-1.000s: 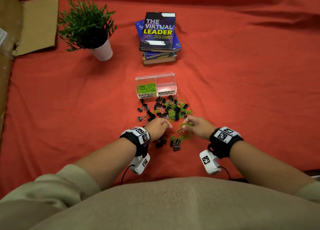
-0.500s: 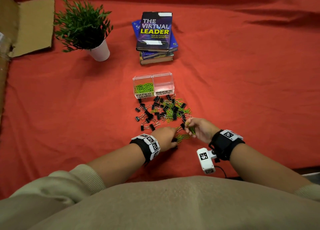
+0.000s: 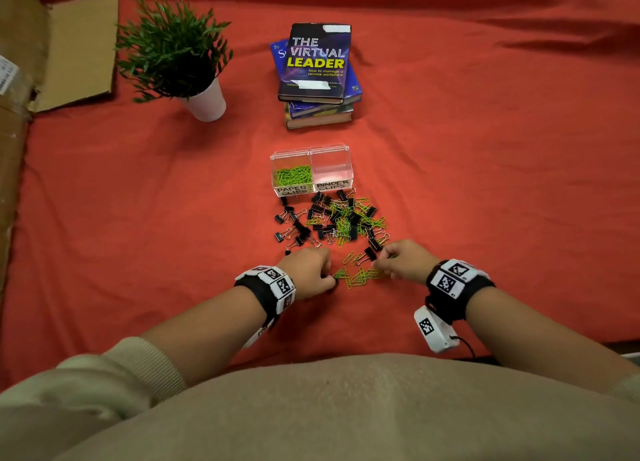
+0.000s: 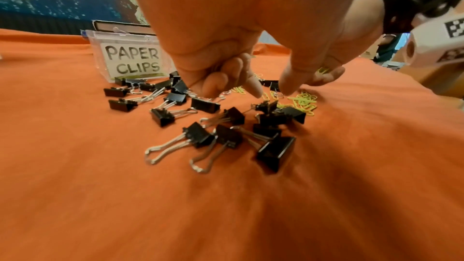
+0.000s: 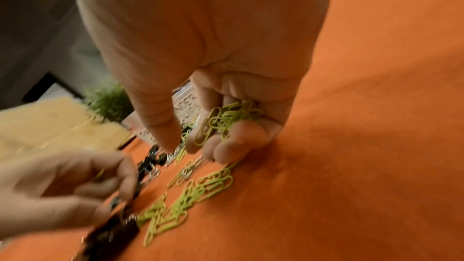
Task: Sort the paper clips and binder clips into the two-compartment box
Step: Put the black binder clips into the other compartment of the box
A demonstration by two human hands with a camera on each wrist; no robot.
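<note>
Wrinkled red-orange cloth (image 3: 485, 190) spread over the whole work surface. At far left, green artificial plant in a white tapered pot (image 3: 204, 103), standing upright. Right of it, well apart, stack of books (image 3: 318, 89), topmost a dark hardcover titled "THE VIRTUAL LEADER", slightly askew over blue ones below. Along the left edge, flattened brown cardboard (image 3: 79, 48) lying partly on the cloth.

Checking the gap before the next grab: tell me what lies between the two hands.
In the head view, a loose bunch of green paper clips lies on the red cloth between the left hand and right hand.
</note>
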